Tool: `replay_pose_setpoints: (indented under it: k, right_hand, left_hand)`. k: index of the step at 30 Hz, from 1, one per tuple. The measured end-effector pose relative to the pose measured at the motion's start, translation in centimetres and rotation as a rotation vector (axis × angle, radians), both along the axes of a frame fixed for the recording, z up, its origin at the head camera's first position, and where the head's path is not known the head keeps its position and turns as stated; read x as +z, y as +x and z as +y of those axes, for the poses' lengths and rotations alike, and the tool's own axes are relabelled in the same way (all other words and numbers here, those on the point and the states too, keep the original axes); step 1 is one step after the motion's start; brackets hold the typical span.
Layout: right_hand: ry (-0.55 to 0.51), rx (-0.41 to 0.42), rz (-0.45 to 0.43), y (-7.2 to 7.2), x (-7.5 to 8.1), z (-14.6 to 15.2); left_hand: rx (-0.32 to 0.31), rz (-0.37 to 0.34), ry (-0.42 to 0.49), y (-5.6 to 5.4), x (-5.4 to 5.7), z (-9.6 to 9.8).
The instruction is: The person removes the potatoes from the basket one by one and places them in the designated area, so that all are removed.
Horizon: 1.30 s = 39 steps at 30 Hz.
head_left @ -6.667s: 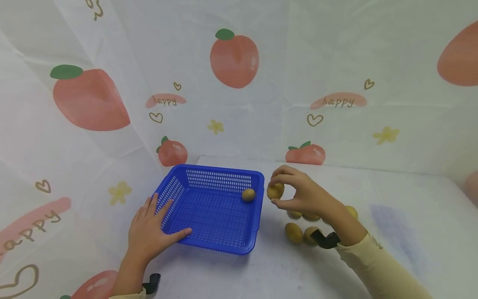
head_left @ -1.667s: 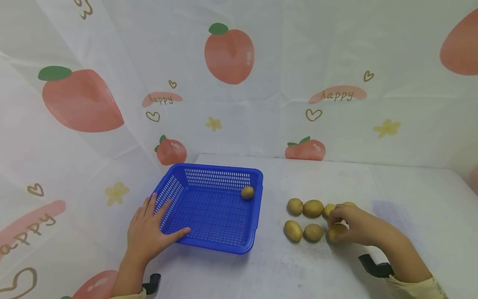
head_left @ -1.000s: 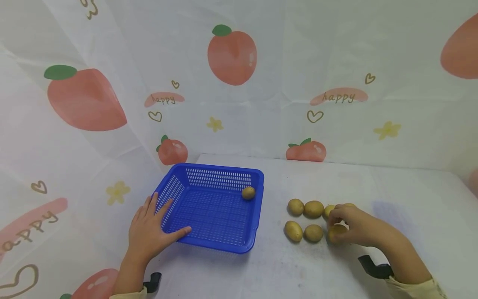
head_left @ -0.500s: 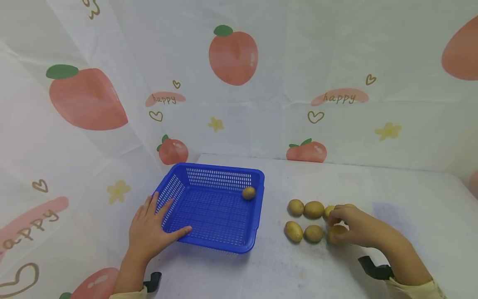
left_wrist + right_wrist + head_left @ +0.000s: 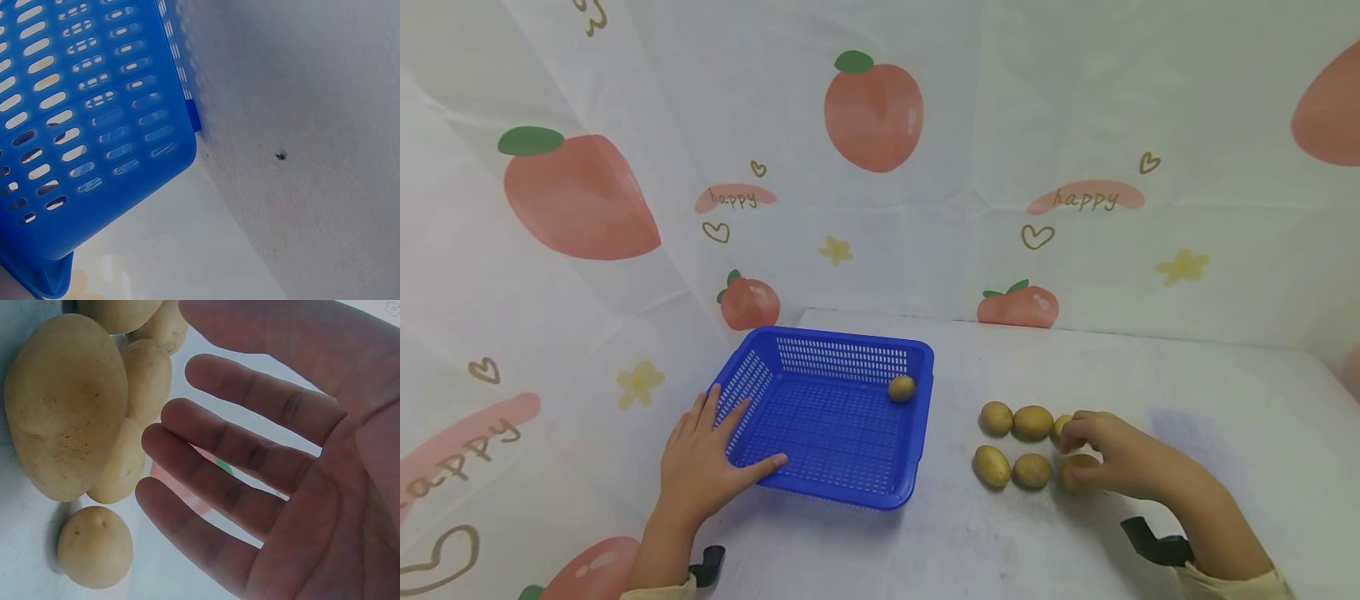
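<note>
My left hand [image 5: 707, 467] rests with spread, straight fingers on the left rim of a blue plastic basket [image 5: 917, 433]. One potato [image 5: 902, 388] lies inside, near the basket's right wall. The basket's slotted side [image 5: 100, 125] fills the upper left of the left wrist view. On the table to the right, my right hand [image 5: 1120, 454] hovers over the rightmost front-row potato [image 5: 1078, 475], partly covering it. In the right wrist view the fingers [image 5: 250, 450] are loosely extended, with a gap between them and the large potato [image 5: 65, 409].
Other potatoes stand in two rows: a front-row yellow potato [image 5: 992, 467] and potato [image 5: 1032, 471], with back-row potato [image 5: 997, 418] and potato [image 5: 1033, 422] behind. A white cloth with fruit prints [image 5: 874, 117] hangs behind and at the left of the white table [image 5: 955, 533].
Earlier my right hand held a potato beside the basket's right rim. It has since moved right, over the front row, without that grip. During the last second both hands stay nearly still.
</note>
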State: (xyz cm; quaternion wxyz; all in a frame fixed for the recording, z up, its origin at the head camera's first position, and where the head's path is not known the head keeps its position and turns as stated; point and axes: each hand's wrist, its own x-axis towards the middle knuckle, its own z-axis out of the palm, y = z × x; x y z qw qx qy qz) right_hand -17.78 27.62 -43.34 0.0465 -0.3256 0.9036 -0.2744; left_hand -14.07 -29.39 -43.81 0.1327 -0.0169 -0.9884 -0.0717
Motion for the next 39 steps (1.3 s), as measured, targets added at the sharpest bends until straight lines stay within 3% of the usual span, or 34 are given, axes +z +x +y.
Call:
replay_pose_setpoints:
  k: [12, 30, 39]
  right_hand:
    - [-0.037, -0.021, 0.072, 0.4, 0.4, -0.4]
    - [-0.116, -0.037, 0.257, 0.1, 2.8, -3.1]
    - [-0.142, -0.038, 0.307, -0.1, 3.5, -4.6]
  left_hand:
    - [-0.005, 0.012, -0.004, 0.0, 0.1, 0.0]
    - [-0.015, 0.029, -0.001, -0.1, 0.1, 0.0]
    - [-0.009, 0.015, 0.006, 0.0, 0.0, -0.1]
